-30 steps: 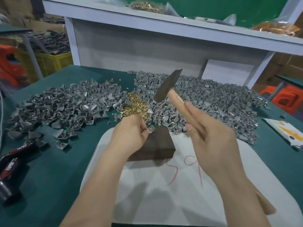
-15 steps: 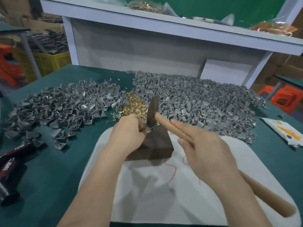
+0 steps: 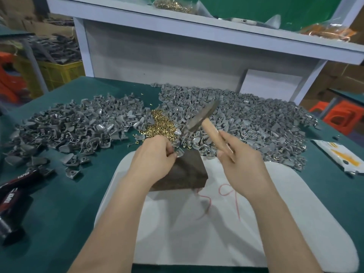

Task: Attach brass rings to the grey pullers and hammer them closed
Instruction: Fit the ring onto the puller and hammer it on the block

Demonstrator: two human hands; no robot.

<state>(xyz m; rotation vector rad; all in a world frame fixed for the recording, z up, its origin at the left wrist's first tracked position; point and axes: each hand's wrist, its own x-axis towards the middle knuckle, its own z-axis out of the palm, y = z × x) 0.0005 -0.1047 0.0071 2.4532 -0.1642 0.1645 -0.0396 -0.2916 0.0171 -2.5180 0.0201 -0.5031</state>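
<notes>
A single grey puller (image 3: 179, 153) sits on the far left corner of the dark wooden block (image 3: 185, 175), pinched there by the curled fingertips of the left hand (image 3: 153, 157). Only its rounded end shows past the fingers, pointing right. The rest is hidden, so its long axis cannot be told.

The right hand (image 3: 243, 165) is wrapped round the wooden handle of the hammer (image 3: 202, 117). The handle runs from the hand up and away to the left. The steel head is raised clear of the block, over the near edge of the parts, with its long axis tilted from lower left to upper right.

Just beyond the block lies a small heap of brass rings (image 3: 161, 125), between a left pile of pullers (image 3: 78, 125) and a larger right pile (image 3: 256, 123). The block stands on a white pad (image 3: 216, 233), which lies on the green table (image 3: 59, 209). A dark red tool (image 3: 11, 194) lies at the left edge and a white and yellow packet (image 3: 338, 158) at the right.
</notes>
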